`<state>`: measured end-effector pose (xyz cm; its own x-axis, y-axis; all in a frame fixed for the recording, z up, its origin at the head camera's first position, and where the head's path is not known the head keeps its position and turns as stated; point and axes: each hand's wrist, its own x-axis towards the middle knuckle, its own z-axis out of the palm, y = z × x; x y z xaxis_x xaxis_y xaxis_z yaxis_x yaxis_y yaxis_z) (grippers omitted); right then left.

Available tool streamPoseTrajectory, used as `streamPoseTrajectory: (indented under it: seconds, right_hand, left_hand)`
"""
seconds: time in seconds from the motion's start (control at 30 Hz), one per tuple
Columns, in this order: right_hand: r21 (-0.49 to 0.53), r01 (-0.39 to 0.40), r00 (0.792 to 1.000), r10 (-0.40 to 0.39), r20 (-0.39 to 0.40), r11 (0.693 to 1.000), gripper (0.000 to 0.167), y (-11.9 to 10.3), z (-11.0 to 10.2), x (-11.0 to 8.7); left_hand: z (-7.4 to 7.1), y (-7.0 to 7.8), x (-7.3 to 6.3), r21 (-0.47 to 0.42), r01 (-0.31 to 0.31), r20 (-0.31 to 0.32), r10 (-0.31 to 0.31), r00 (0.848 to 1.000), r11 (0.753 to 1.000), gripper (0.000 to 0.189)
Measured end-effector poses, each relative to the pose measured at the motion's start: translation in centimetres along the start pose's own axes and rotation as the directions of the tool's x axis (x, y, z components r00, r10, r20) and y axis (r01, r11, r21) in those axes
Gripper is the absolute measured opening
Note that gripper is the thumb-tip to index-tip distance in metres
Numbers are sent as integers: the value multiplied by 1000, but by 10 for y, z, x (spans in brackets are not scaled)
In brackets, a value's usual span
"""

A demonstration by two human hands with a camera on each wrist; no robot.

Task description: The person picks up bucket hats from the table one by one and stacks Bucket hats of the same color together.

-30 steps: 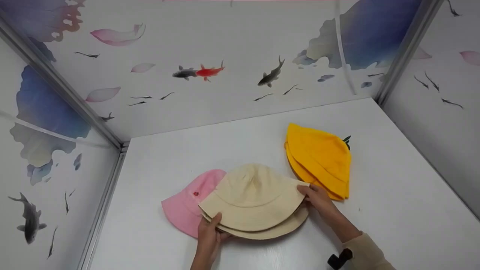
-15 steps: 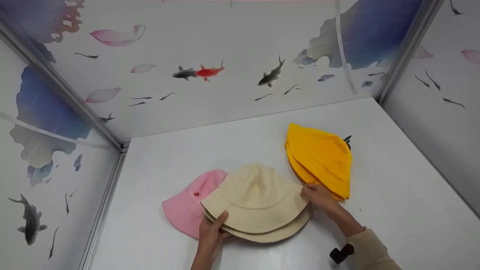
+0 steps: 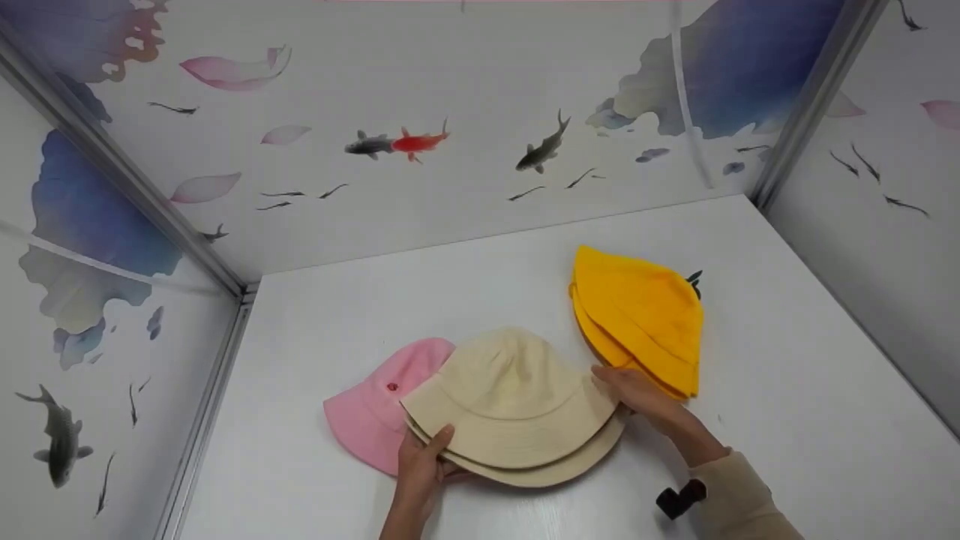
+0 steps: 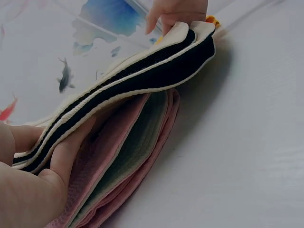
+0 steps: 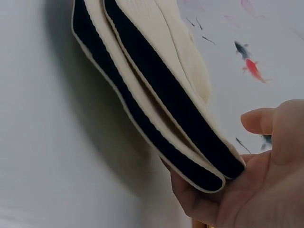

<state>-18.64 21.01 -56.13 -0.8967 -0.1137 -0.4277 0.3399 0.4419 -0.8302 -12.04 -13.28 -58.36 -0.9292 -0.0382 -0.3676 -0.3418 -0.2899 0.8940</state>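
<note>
A cream bucket hat (image 3: 510,397) is held up at both sides of its brim. Its two brim layers lie one above the other, with navy undersides seen in both wrist views. At its left end, my left hand (image 3: 421,465) pinches the brim, thumb on top and fingers beneath. My right hand (image 3: 637,394) is at the other end; in the right wrist view its fingers lie under the brim edge while its thumb (image 5: 259,121) stands off the fabric. Partly behind the cream hat lies a folded pink bucket hat (image 3: 375,416) with a small red mark.
A folded yellow bucket hat (image 3: 637,315) with a dark green leaf-like trim (image 3: 694,283) lies beyond my right hand. The white table (image 3: 810,420) is bordered by panels printed with fish and petals. A black device (image 3: 681,499) sits at my right sleeve.
The cream hat has shifted slightly right and down since one second ago. My right thumb has loosened from its earlier pinch on the brim. The pink and yellow hats stay put.
</note>
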Motion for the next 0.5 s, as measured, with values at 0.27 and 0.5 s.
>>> streamPoseTrajectory:
  seconds: [0.27, 0.5]
  right_hand:
    - [-59, 20, 993, -13, 115, 998, 44, 7, -2, 2]
    - [-49, 4, 990, 2, 138, 999, 64, 14, 0, 4]
  left_hand:
    - [1, 1, 2, 28, 12, -5, -12, 1000, 1000, 67]
    - [5, -2, 0, 91, 48, 21, -50, 998, 995, 73]
